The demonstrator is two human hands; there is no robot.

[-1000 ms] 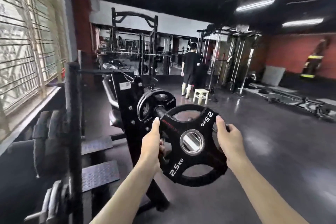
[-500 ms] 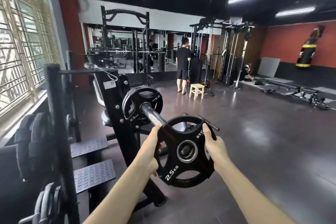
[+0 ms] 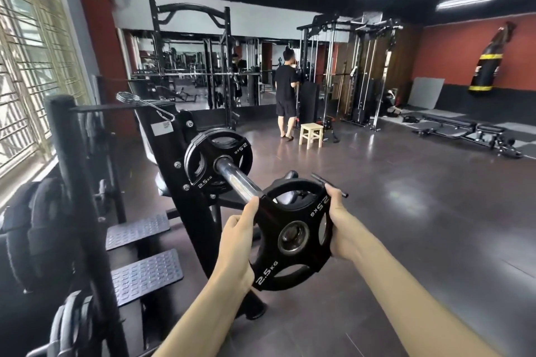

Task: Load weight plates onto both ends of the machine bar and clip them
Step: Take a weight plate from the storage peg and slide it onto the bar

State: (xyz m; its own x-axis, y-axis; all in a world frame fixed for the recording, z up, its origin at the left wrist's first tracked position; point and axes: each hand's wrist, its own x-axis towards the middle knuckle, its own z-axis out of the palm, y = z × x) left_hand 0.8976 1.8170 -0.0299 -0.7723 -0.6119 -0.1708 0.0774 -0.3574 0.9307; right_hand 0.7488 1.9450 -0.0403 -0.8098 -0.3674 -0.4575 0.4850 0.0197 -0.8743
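A black 2.5 kg weight plate (image 3: 293, 233) is held upright between both hands at the near end of the chrome machine bar (image 3: 236, 180). My left hand (image 3: 238, 243) grips its left rim and my right hand (image 3: 342, 229) grips its right rim. The plate's centre hole faces the bar's tip, which is hidden behind the plate. Further along the bar, another 2.5 kg plate (image 3: 218, 164) sits against the black machine frame (image 3: 174, 171). A metal spring clip (image 3: 145, 104) lies on top of the frame.
Stepped foot plates (image 3: 139, 249) and a rack with stored plates (image 3: 69, 324) stand to the left by the window. A person (image 3: 285, 95) stands far off beside a wooden stool (image 3: 311, 135). A bench (image 3: 464, 132) lies at the right. Dark floor spreads to the right.
The view has tilted down and the held plate has moved lower and slightly right, turning a little in my hands, still at the bar's end. Both hands keep their grip.
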